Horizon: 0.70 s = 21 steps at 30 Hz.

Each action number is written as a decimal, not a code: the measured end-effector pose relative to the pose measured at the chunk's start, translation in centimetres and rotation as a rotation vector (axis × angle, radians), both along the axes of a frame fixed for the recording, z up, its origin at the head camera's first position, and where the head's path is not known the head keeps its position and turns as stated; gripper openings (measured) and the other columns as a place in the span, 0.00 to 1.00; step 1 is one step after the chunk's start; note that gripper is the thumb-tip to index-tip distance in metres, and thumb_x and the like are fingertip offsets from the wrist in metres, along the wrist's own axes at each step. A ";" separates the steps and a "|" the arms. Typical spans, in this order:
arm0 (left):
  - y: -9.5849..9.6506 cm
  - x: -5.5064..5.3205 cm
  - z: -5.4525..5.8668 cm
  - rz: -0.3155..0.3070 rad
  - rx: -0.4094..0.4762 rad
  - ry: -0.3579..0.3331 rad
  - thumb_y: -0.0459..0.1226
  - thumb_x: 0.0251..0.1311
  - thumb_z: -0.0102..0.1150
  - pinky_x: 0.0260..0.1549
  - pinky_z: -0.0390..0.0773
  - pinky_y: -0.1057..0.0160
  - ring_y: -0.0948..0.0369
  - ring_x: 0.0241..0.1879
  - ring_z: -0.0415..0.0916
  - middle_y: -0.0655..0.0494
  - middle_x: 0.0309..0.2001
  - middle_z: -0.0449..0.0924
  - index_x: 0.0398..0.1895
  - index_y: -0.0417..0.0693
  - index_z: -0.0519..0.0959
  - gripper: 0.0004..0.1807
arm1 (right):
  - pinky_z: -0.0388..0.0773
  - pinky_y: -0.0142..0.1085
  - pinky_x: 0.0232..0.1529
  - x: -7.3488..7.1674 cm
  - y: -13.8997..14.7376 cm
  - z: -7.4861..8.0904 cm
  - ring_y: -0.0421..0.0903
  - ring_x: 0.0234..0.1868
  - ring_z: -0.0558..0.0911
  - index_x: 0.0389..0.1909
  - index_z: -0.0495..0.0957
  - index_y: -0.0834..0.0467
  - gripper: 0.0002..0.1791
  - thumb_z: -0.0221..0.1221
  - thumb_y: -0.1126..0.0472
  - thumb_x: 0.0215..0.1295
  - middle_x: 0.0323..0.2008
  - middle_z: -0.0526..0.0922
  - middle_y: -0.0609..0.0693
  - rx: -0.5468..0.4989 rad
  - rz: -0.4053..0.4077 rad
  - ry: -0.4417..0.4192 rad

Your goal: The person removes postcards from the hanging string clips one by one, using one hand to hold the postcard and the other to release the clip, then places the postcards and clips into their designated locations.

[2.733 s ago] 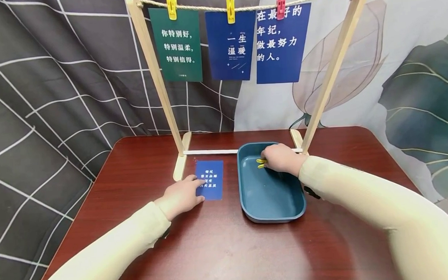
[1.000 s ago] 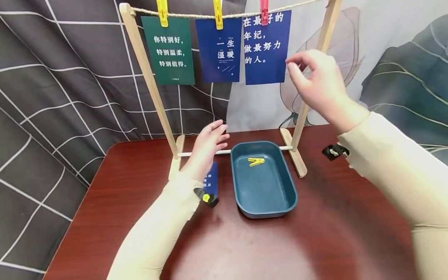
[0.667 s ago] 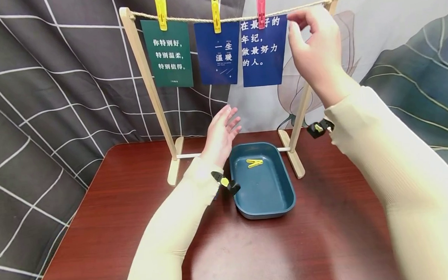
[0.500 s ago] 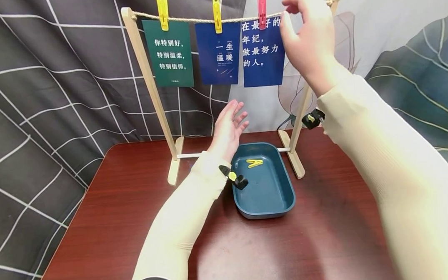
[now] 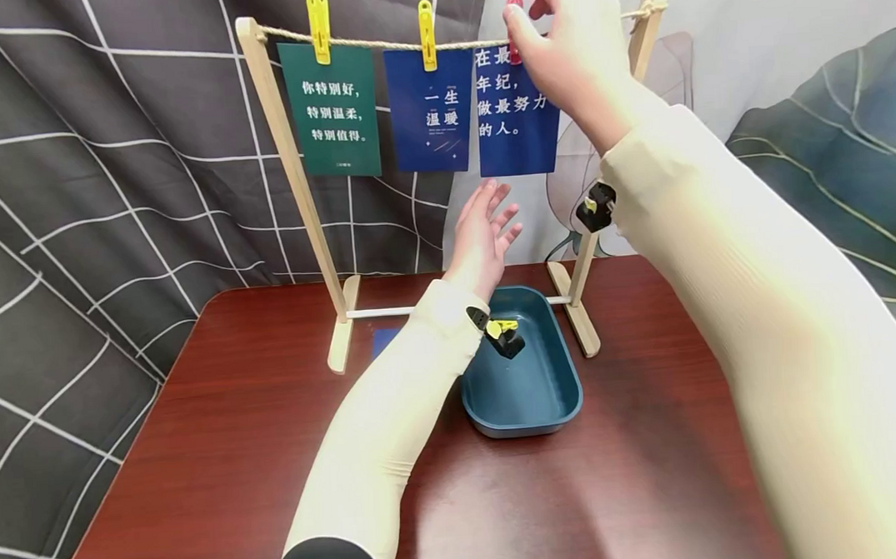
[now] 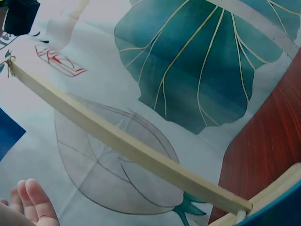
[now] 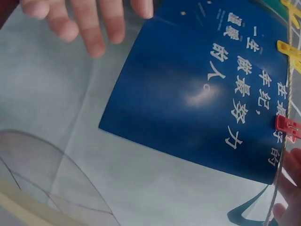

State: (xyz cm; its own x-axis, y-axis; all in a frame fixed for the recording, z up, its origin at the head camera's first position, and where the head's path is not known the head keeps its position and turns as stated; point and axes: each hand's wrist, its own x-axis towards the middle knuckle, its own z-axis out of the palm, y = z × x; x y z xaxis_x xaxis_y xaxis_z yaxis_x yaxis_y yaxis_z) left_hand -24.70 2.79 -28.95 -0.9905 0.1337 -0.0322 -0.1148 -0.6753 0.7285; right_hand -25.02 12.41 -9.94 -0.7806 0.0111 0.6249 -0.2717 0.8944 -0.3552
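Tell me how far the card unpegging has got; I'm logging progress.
Early. One yellow peg already lies in the tray and one card lies on the table. In hand: the right hand is at the red peg on the right blue card, while the left hand is raised, open, below that card. Left: three cards hang on the rope, including the green card and middle card.

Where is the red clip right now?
In the head view, the red clip is up on the rope, topping the right-most blue card, right at the right hand fingertips.
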 end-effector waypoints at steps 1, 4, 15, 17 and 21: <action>0.1 0.0 0.0 0.000 0.002 0.004 0.49 0.69 0.58 0.44 0.77 0.60 0.57 0.49 0.77 0.54 0.63 0.76 0.64 0.59 0.73 0.22 | 0.60 0.33 0.66 0.0 -0.1 0.1 0.47 0.60 0.70 0.66 0.72 0.51 0.28 0.43 0.41 0.74 0.57 0.79 0.51 0.012 -0.001 -0.001; 0.5 0.0 0.3 0.006 0.015 0.017 0.49 0.68 0.58 0.42 0.78 0.62 0.57 0.49 0.78 0.56 0.61 0.78 0.57 0.63 0.76 0.16 | 0.54 0.36 0.69 -0.1 -0.2 0.5 0.48 0.61 0.69 0.66 0.72 0.51 0.28 0.42 0.41 0.74 0.57 0.79 0.51 0.037 -0.007 -0.012; 1.1 -0.2 1.7 0.024 0.065 0.004 0.45 0.68 0.59 0.32 0.76 0.67 0.61 0.40 0.77 0.57 0.46 0.82 0.33 0.52 0.77 0.09 | 0.64 0.32 0.62 -0.1 -0.3 1.6 0.40 0.48 0.69 0.63 0.75 0.49 0.26 0.40 0.43 0.75 0.50 0.77 0.44 -0.022 -0.049 -0.142; 1.1 -0.2 1.8 0.020 0.071 -0.010 0.45 0.67 0.60 0.31 0.76 0.67 0.60 0.40 0.77 0.57 0.45 0.83 0.32 0.53 0.77 0.09 | 0.65 0.30 0.60 0.1 -0.1 1.7 0.38 0.47 0.69 0.63 0.74 0.48 0.25 0.41 0.42 0.75 0.50 0.76 0.43 -0.078 -0.031 -0.182; 0.9 -0.2 1.6 0.008 0.060 -0.007 0.45 0.67 0.60 0.31 0.75 0.67 0.61 0.38 0.75 0.55 0.48 0.83 0.31 0.53 0.77 0.09 | 0.65 0.29 0.55 0.3 0.0 1.9 0.36 0.45 0.68 0.62 0.75 0.47 0.22 0.46 0.43 0.75 0.48 0.75 0.42 -0.211 0.036 -0.232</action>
State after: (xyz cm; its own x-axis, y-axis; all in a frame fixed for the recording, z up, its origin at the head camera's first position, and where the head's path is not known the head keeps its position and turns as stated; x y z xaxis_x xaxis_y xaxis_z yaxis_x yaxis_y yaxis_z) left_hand -24.93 3.67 -27.38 -0.9913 0.1278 -0.0318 -0.1146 -0.7183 0.6862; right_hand -24.76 12.36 -8.02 -0.9044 0.0918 0.4167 -0.1915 0.7855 -0.5885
